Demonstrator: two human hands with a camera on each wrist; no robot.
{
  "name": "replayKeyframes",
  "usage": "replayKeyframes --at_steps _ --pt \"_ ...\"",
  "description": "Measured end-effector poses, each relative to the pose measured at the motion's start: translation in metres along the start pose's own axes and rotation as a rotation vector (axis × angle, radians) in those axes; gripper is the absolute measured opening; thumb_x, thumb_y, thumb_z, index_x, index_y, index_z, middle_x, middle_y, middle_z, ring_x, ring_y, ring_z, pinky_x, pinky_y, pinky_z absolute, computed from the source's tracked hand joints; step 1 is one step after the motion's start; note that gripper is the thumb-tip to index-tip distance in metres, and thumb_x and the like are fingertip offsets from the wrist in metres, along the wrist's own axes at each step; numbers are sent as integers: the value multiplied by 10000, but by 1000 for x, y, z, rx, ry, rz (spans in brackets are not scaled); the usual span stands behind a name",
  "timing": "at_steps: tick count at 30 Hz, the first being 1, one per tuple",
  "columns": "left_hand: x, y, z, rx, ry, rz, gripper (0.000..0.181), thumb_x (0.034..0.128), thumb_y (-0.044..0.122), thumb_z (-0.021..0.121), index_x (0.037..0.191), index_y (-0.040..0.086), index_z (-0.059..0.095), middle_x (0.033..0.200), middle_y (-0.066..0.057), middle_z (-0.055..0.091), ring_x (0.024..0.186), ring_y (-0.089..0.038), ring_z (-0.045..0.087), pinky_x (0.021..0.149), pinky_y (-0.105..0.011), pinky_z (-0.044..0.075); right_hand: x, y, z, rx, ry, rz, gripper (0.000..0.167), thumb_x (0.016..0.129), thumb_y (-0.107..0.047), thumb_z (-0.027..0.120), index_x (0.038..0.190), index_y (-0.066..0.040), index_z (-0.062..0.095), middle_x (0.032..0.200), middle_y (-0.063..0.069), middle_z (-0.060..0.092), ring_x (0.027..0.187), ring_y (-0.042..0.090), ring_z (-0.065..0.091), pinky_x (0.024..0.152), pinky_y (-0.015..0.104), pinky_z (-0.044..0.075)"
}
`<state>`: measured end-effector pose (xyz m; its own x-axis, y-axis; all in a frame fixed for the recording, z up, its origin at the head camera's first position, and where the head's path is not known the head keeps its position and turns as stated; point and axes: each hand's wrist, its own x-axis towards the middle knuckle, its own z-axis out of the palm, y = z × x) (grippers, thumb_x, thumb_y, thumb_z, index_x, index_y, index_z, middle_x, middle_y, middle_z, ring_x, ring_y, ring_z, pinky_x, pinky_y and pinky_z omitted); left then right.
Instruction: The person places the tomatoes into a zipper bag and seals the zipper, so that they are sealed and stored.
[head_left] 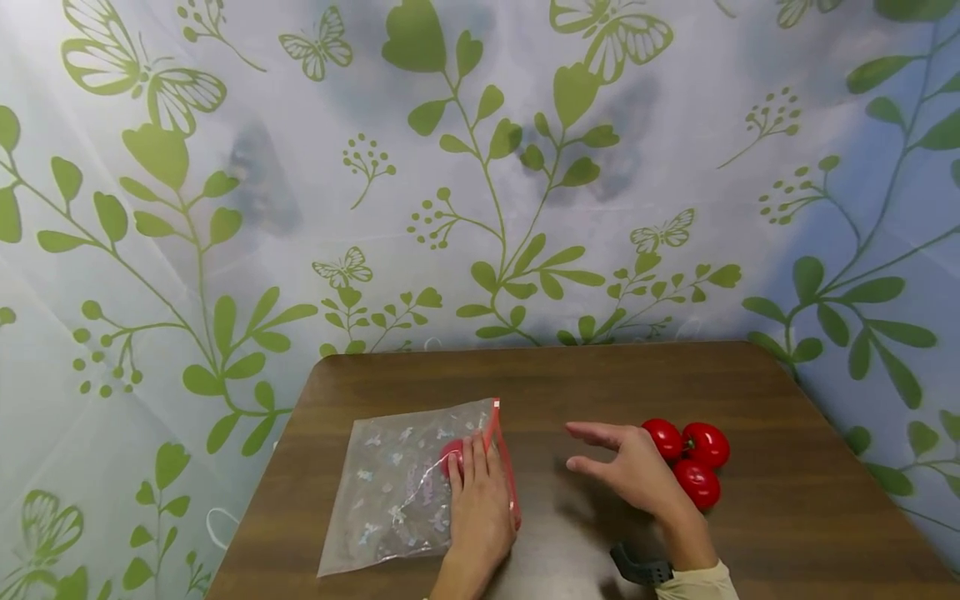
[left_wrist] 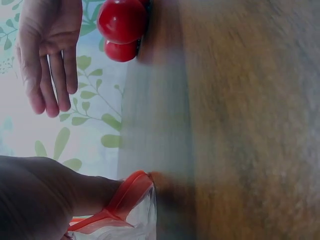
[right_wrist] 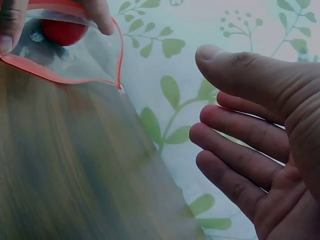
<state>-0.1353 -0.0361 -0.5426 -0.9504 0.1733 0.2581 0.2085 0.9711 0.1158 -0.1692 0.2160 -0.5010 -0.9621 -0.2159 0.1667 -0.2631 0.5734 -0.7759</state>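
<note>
A clear zip bag (head_left: 397, 483) with small printed figures and a red zip strip lies flat on the table's left part. My left hand (head_left: 483, 508) grips it at the mouth, fingers over the top layer and thumb at the strip. Inside shows a red round thing (right_wrist: 64, 32), probably a tomato, partly hidden by those fingers in the head view. The bag's mouth gapes in the right wrist view. Between bag and tomatoes hovers my right hand (head_left: 637, 467), holding nothing, thumb apart from its extended fingers. Three glossy red tomatoes (head_left: 705, 445) sit clustered just right of it.
The brown wooden table (head_left: 555, 375) has rounded far corners. Behind it hangs a pale curtain (head_left: 300, 167) with green leaves and butterflies. A dark band (head_left: 641, 567) circles my right wrist, beside a light sleeve (head_left: 697, 583).
</note>
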Motion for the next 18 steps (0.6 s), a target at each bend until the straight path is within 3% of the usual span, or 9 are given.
replayKeyframes --at_steps 10,18 --pt "3 -1 -2 -44 -22 -18 1170 627 268 1027 1592 -61 452 1702 -281 421 1578 -467 433 1290 -667 324 -14 -2 -20 -13 23 6 555 898 -402 905 1394 -197 767 1352 0 789 1262 259 750 1051 593 585" --pt "0 -2 -3 -62 -37 -24 1169 633 260 1027 1599 -57 449 1714 -274 408 1588 -466 418 1298 -673 306 -25 0 -37 -62 36 9 550 888 -439 899 1395 -274 763 1346 -44 788 1243 223 752 1019 427 627"
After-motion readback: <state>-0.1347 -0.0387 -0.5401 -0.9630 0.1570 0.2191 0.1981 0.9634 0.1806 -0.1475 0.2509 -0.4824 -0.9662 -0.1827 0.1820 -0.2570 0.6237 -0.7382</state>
